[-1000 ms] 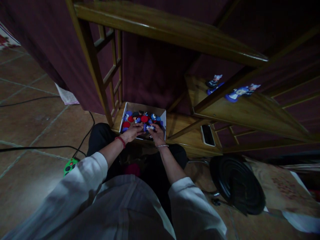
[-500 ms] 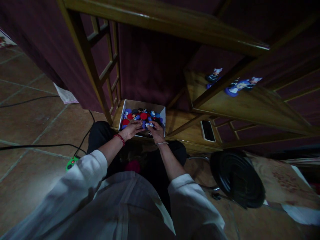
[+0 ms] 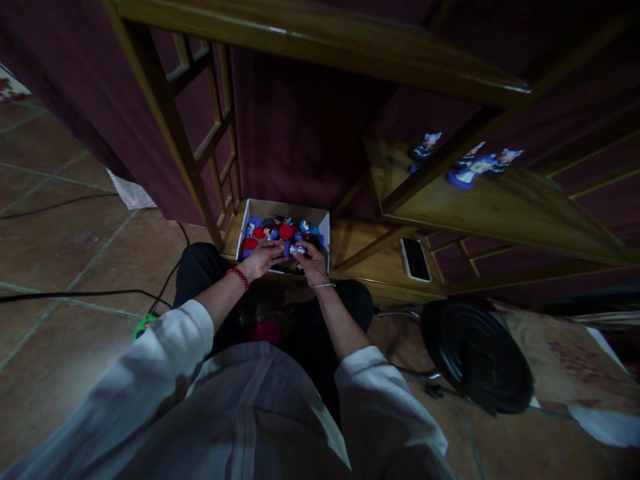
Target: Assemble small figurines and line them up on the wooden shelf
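Note:
A white cardboard box (image 3: 320, 214) holds several small figurines with round red, blue and black bases. Over its front part, a small blue-and-white figurine (image 3: 297, 249) lies sideways between my two hands. The fingers of my left hand (image 3: 264, 259) are closed on its blue base end. My right hand (image 3: 313, 264) pinches the other end with thumb and fingers. A red beaded bracelet is on my left wrist, a thin silvery one on my right. Inside the box, a red round base (image 3: 287, 231) shows just behind the held figurine.
Several similar figurines (image 3: 473, 172) stand on the wooden shelf (image 3: 500, 213) at upper right. A phone (image 3: 415, 260) lies on the low board. A black coiled round object (image 3: 477, 357) sits at right. Cables and a green object (image 3: 145, 327) are on the tiled floor (image 3: 75, 253).
Both hands keep hold of the figurine in almost the same place. The view has shifted very slightly.

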Demonstrator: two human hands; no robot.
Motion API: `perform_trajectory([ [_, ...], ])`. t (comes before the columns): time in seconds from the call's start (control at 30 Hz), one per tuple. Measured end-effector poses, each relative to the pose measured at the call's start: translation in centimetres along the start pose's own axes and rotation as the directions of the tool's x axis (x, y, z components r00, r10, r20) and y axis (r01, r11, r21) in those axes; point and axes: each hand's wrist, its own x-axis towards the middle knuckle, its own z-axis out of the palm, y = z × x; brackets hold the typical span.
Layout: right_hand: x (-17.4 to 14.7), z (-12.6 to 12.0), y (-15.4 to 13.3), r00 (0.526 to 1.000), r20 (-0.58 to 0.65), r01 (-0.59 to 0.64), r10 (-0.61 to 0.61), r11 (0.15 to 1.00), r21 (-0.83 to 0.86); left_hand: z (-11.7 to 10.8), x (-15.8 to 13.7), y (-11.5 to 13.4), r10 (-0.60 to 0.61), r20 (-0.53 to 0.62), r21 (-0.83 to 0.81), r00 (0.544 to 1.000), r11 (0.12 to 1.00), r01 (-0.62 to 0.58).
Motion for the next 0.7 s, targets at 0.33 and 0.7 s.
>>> perform_trajectory([
  [0.33,0.12,-0.04,0.13,1.0,0.02,0.02,-0.02,1.0,-0.008,-0.05,0.29,-0.27,0.005,-0.019,-0.012,1.0,1.0,-0.005],
  [0.7,-0.01,-0.12,0.15,0.999,0.021,0.025,-0.024,0.999,-0.036,0.15,0.23,-0.35,0.02,-0.042,-0.015,0.999,1.0,-0.021],
])
